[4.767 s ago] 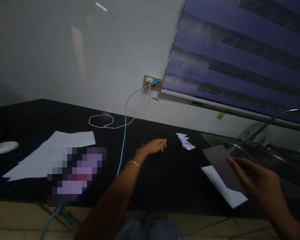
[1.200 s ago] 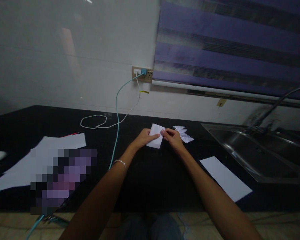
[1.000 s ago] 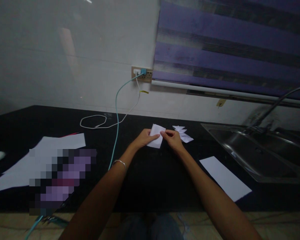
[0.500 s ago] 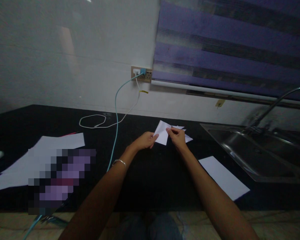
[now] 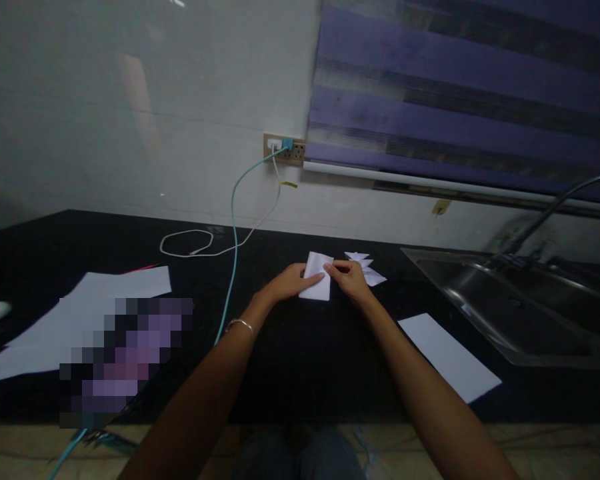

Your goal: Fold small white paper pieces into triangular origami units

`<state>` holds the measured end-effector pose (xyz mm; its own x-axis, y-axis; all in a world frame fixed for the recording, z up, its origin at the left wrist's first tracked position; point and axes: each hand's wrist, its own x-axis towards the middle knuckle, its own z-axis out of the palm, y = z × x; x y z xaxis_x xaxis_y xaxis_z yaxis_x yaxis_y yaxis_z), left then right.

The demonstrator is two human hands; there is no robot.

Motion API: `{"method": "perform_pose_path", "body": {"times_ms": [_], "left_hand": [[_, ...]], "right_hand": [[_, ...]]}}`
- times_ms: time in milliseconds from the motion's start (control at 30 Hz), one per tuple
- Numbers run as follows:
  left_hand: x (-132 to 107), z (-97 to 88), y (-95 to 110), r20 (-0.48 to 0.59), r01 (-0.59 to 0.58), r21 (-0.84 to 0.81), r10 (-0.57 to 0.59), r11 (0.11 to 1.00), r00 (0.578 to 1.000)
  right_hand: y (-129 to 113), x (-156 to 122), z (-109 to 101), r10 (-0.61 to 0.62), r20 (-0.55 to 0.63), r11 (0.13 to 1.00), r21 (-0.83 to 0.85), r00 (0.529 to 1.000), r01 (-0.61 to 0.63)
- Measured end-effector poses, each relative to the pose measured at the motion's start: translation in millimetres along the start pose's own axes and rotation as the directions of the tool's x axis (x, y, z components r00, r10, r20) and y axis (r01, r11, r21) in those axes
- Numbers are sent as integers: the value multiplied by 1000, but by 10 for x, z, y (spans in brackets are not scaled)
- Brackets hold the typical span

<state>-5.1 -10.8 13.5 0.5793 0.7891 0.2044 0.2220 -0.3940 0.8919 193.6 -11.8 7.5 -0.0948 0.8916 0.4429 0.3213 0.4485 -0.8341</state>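
Observation:
Both my hands meet on a small folded white paper (image 5: 316,280) lying on the black countertop (image 5: 300,360). My left hand (image 5: 286,283) pinches its left edge, and a thin bracelet sits on that wrist. At the paper's upper right side, my right hand (image 5: 349,279) presses down with its fingers closed. Just behind the right hand lie a few small folded white paper pieces (image 5: 366,267).
A white paper strip (image 5: 447,357) lies to the right, near a steel sink (image 5: 505,300) with a faucet. White sheets (image 5: 95,300) lie at left, partly blurred out. A teal cable (image 5: 233,253) and a coiled white cable (image 5: 187,243) run from a wall socket (image 5: 285,148).
The paper was lifted and opened a little half a second ago; now it lies folded flat on the counter again. Both hands have stayed on it.

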Motion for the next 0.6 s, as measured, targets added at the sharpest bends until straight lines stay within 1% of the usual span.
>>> {"method": "perform_pose_path", "body": {"times_ms": [33, 100, 167, 267, 367, 500, 600], "left_hand": [[9, 8, -14, -27, 0, 26, 0, 1000, 1000], [27, 20, -51, -67, 24, 95, -18, 995, 998], [39, 23, -80, -82, 81, 121, -71, 989, 994], [40, 13, -82, -84, 171, 103, -163, 980, 983], [34, -2, -52, -115, 219, 131, -205, 967, 972], [46, -8, -55, -162, 219, 202, -188, 955, 969], [68, -10, -107, -225, 176, 283, -114, 943, 968]], "right_hand": [[-2, -6, 20, -1, 39, 1000, 4, 999, 1], [-10, -13, 48, 10, 63, 1000, 11, 998, -11], [-20, -14, 52, 23, 57, 1000, 13, 998, -24], [-24, -10, 28, 20, 38, 1000, -9, 999, -20], [-13, -5, 10, 7, 27, 999, -39, 1000, -6], [-16, -6, 17, 6, 8, 999, -48, 1000, -6], [-51, -11, 32, 17, -1, 999, -52, 1000, -17]]}}
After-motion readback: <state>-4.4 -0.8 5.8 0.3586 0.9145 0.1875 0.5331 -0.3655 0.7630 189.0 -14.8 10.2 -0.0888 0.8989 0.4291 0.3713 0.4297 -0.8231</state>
